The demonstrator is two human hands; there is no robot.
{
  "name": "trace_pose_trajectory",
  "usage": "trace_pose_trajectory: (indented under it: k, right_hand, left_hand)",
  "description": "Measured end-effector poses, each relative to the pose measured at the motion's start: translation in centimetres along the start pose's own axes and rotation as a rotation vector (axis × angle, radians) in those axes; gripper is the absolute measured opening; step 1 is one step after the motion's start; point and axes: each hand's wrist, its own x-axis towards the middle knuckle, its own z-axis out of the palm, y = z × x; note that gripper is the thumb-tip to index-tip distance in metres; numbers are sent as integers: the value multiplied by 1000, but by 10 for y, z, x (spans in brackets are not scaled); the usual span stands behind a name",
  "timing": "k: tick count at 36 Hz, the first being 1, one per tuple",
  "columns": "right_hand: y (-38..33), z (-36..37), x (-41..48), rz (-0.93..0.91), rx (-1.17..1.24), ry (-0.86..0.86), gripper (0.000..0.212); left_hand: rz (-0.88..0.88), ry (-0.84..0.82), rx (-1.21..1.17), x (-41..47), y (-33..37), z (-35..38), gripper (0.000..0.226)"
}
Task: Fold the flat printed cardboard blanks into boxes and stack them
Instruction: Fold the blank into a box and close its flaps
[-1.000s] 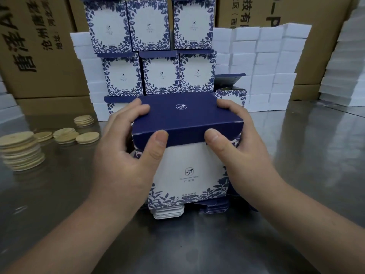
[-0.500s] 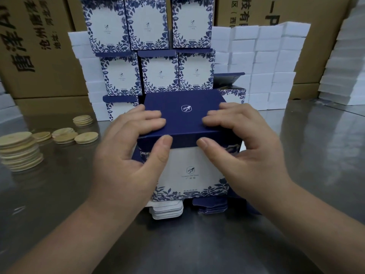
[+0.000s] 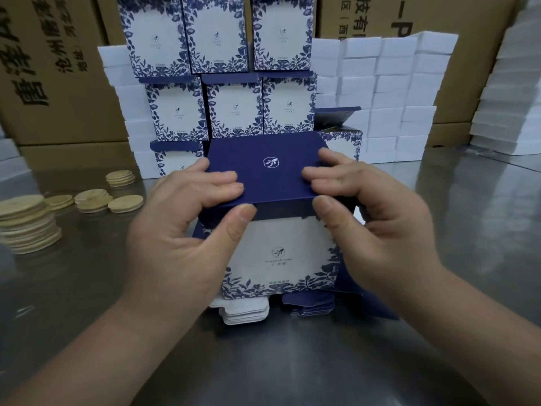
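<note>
A white box with a blue leaf print (image 3: 279, 253) stands on the metal table, on top of a pile of flat blanks (image 3: 246, 313). Its dark blue lid flap (image 3: 269, 168) lies folded down over the top. My left hand (image 3: 187, 230) grips the lid's left side, fingers on top and thumb under the front edge. My right hand (image 3: 371, 224) grips the right side the same way. Behind stands a stack of finished printed boxes (image 3: 231, 109), three wide and several rows high.
Piles of round tan discs (image 3: 27, 224) sit at the left of the steel table (image 3: 468, 230). White blocks (image 3: 389, 98) are stacked behind and at the right. Brown cartons (image 3: 55, 83) form the back wall. One box with its lid open (image 3: 339, 133) stands behind the lid.
The lid has come down flatter over the box top. Both hands' fingers have slid inward across the lid, and the thumbs have moved closer together on the front edge.
</note>
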Motion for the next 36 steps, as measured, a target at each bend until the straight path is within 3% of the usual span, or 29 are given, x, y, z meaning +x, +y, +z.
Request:
trace_pose_trajectory:
  k: [9,12,20,24,28,31,34,36]
  right_hand:
    - [3,-1,-1,39,34,9,17]
    - [4,-2,-5,148,88,52,24]
    - [6,-3,-10,122,-121,144,39]
    - [9,0,-12,241,-165,208,33]
    - [12,-3,-12,212,-277,183,31]
    - [10,-1,-11,433,-207,83,31]
    - [9,0,-12,606,-191,-22,52]
    - [6,2,-12,640,-178,-35,68]
  left_hand:
    - [6,-10,-7,-4,-3,1,16]
    - [-65,-19,-42,-7,-7,2,34]
    - [-244,-182,-164,-8,-8,3,73]
    - [-383,-220,-113,-10,-9,5,59]
    - [-396,-311,-53,-14,-16,4,78]
    - [-317,-356,40,-13,-13,5,77]
    - [-235,-375,87,-14,-9,5,59]
    - [-215,-404,94,-15,-8,5,60]
